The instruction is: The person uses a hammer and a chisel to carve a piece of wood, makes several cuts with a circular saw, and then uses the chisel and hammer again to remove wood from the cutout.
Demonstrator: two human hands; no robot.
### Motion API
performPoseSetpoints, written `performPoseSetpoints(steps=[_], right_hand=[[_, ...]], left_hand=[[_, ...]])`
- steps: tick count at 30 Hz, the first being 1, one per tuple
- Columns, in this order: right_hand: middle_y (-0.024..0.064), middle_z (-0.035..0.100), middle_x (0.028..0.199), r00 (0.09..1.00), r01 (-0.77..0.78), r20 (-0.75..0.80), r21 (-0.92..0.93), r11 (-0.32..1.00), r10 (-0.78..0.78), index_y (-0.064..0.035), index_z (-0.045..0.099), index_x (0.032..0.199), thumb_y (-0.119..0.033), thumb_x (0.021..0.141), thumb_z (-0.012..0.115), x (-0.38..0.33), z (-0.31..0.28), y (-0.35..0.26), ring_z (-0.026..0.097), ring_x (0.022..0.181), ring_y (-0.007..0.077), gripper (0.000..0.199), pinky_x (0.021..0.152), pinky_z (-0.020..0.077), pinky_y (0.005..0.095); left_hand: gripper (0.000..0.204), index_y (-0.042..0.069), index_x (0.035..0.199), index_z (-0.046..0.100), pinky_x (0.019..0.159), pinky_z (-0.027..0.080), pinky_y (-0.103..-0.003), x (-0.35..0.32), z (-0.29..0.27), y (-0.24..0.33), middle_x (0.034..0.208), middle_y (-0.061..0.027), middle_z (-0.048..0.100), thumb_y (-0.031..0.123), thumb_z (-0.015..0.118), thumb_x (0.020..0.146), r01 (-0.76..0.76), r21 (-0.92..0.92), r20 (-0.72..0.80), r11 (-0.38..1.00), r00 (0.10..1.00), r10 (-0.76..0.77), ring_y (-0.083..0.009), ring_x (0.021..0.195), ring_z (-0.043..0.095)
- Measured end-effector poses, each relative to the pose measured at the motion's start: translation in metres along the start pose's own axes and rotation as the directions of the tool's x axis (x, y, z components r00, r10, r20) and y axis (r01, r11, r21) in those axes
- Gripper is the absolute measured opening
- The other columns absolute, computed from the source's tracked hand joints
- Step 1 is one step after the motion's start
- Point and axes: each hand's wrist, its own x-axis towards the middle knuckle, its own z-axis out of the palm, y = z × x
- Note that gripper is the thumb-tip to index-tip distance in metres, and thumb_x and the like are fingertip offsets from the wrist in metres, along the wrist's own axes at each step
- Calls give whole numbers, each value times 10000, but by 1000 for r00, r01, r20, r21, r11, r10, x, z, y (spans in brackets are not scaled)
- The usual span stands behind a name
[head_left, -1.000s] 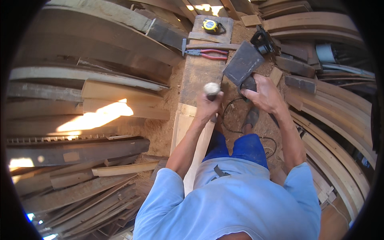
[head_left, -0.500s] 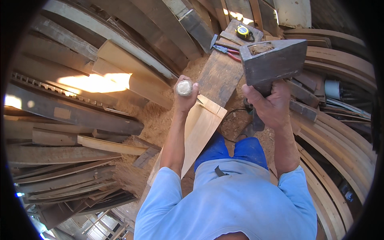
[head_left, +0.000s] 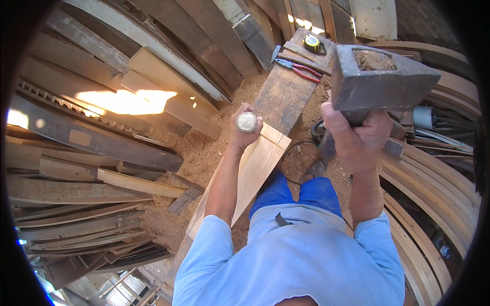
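My left hand [head_left: 243, 136] is wrapped round an upright chisel [head_left: 246, 122]; only its pale, battered butt shows, and its blade is hidden below my fist. Beneath and beside this hand lies a light wooden board [head_left: 258, 171], with lines and a narrow cut across its far end. My right hand [head_left: 361, 140] grips the handle of a big, dark wooden mallet [head_left: 390, 84]. The mallet is raised high on the right, apart from the chisel, and its head looms large.
Beyond the board, a worn bench plank [head_left: 283, 97] bears red-handled pliers [head_left: 301, 70], a small hammer [head_left: 275, 54] and a yellow tape measure [head_left: 312, 42]. Wood shavings [head_left: 204, 153] cover the ground. Stacked planks [head_left: 97, 148] crowd the left, and curved boards [head_left: 423, 196] the right.
My right hand has lifted the mallet up and to the right, away from the chisel. My left hand with the chisel has shifted slightly right and nearer.
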Motion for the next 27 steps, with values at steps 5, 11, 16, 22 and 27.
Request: performPoseSetpoints(steps=[5,11,16,22,27], right_hand=[[150,722,816,906,306,340,-108,946,-254,4,717,958,-130,871,735,-12,36,31,683,676,325,161,690,563,406],[224,730,913,673,99,671,-501,860,313,-21,657,1058,-159,915,647,-5,49,42,724,881,397,199,745,550,520],[195,723,857,829,-197,502,-152,968,248,-9,676,1068,-167,896,697,-9,21,23,724,792,351,235,741,563,427],[104,726,823,976,3,216,-30,1000,3,-11,722,1003,-133,862,764,6,-17,-4,692,705,199,191,678,542,334],[33,711,790,980,198,-9,-109,974,-200,-12,733,932,-79,832,818,4,-30,-17,622,646,79,148,615,500,254]], left_hand=[[216,58,1026,644,681,477,-290,-6,6,19,754,-34,574,59,700,818,-183,112,-3,977,983,184,-125,707,562],[215,59,967,614,740,484,-292,-8,20,20,814,-60,588,-6,693,778,-226,175,-246,958,933,264,-151,813,598],[185,49,887,533,635,465,-290,6,12,5,721,8,529,24,709,836,30,0,-304,1000,952,-28,-114,680,558],[161,59,852,502,554,470,-263,1,11,9,691,-11,545,-9,647,865,-75,34,-109,997,991,78,-91,597,573],[170,56,857,507,550,472,-269,5,11,18,701,-5,534,5,669,857,-38,-76,-144,996,989,26,-92,580,568]])
